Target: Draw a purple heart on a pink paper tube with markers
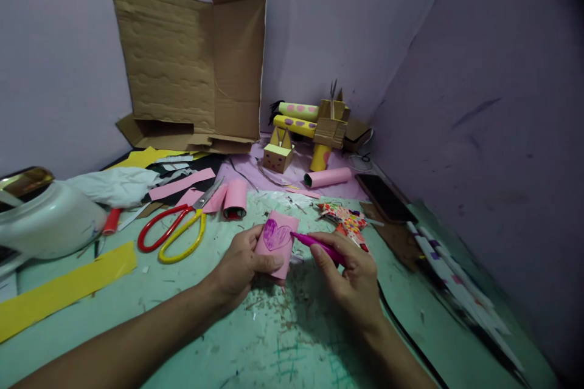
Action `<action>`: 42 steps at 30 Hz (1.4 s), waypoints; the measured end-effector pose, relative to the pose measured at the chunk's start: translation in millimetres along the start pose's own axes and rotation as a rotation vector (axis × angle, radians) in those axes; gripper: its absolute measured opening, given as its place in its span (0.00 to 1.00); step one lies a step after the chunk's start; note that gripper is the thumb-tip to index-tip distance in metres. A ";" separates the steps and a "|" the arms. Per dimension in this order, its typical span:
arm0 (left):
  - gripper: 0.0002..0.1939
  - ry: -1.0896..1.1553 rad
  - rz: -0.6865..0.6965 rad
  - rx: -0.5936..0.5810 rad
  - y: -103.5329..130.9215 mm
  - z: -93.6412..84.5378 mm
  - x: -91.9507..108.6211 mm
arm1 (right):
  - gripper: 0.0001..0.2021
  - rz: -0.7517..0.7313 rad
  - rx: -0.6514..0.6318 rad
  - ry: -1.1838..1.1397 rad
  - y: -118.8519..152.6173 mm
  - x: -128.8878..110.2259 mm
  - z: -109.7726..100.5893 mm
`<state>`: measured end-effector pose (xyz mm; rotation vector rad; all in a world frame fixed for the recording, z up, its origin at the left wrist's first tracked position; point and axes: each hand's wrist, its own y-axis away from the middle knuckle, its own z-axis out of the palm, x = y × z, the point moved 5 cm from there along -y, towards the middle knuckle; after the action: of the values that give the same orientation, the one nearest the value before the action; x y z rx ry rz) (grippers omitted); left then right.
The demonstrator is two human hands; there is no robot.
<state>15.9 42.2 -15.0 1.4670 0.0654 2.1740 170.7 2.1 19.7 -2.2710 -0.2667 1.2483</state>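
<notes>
Left hand [244, 262] had this little pink roll [277, 243] pinched, right hand [352, 272] pinched a magenta marker [303, 238] over at the roll's three o'clock.

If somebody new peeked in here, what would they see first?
Probably the purple heart on the pink tube in the left hand, near the middle. Next, maybe the big folded cardboard standing at the back left, then the red-and-yellow-handled scissors lying left of that hand.
</notes>
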 end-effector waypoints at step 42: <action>0.22 -0.075 0.138 0.039 -2.1 -3.2 1.9 | 0.06 -0.177 -0.043 0.035 5.1 -16.4 7.6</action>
<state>13.3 45.6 -15.3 1.6162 -0.0201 2.2349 154.9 -6.2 25.6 -2.2480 -0.4755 1.1209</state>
